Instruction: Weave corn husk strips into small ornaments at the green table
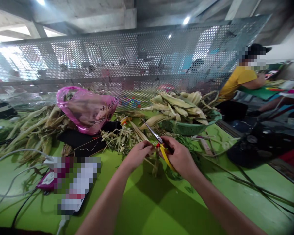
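My right hand [180,156] is closed round a pair of scissors [167,157] with yellow and red handles. The steel blades point up and away to the left. Close beside it, my left hand [138,156] pinches a thin piece of dried corn husk [155,168], which hangs below the fingertips. The fingers of both hands nearly meet at the scissors' pivot, so the exact contact there is hard to make out. Just beyond the hands lies a heap of pale husk scraps [121,138].
A green basket [189,128] piled with corn husks [178,106] stands behind the hands. Left are a pink plastic bag [85,109], more husks [36,130], a phone [79,186] and cables. A perforated metal screen [137,62] closes the table's back. A person in yellow [240,80] sits right.
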Motion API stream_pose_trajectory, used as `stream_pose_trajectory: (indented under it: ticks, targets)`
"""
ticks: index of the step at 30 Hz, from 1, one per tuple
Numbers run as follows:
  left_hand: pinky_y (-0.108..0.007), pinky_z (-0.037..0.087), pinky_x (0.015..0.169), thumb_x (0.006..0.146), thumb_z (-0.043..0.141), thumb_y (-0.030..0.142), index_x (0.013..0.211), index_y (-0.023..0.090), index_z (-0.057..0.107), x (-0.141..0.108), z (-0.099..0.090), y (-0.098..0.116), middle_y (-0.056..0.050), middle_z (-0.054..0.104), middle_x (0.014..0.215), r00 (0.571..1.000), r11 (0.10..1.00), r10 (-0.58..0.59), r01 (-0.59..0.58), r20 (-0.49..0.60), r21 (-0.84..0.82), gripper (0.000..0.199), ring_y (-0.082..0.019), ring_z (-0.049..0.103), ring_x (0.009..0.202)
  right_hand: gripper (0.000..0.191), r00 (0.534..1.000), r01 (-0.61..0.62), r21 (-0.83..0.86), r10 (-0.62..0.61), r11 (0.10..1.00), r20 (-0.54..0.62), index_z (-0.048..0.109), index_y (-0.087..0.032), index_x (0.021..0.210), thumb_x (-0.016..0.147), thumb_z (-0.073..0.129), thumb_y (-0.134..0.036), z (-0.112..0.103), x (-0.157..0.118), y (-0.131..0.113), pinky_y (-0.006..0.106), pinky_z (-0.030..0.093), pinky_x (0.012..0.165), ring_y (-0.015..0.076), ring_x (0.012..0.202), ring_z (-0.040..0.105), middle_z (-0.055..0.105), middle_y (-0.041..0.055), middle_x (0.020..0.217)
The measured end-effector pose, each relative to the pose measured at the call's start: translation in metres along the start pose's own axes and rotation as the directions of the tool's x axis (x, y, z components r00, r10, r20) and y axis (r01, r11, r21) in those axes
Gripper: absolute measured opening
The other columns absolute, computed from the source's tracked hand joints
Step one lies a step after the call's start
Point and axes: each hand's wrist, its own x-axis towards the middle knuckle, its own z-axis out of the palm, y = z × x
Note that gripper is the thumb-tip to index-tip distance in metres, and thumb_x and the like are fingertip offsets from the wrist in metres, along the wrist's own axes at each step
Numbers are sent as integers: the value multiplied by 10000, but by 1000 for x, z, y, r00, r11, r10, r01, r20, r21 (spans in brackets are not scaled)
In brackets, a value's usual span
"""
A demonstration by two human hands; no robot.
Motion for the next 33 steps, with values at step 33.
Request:
stream_pose_trajectory:
  ticks: [33]
  targets:
    - [-247,388,637,669,690,261,736,141,585,5,11,-4,-1,585,675,999,984,-10,4,-34,-176,173,-109,516,621,508,994,-101,289,109,952,-10,566,-183,1057,619,779,-326,0,-1,-21,364,527,789,209,815,647,684,69,904]
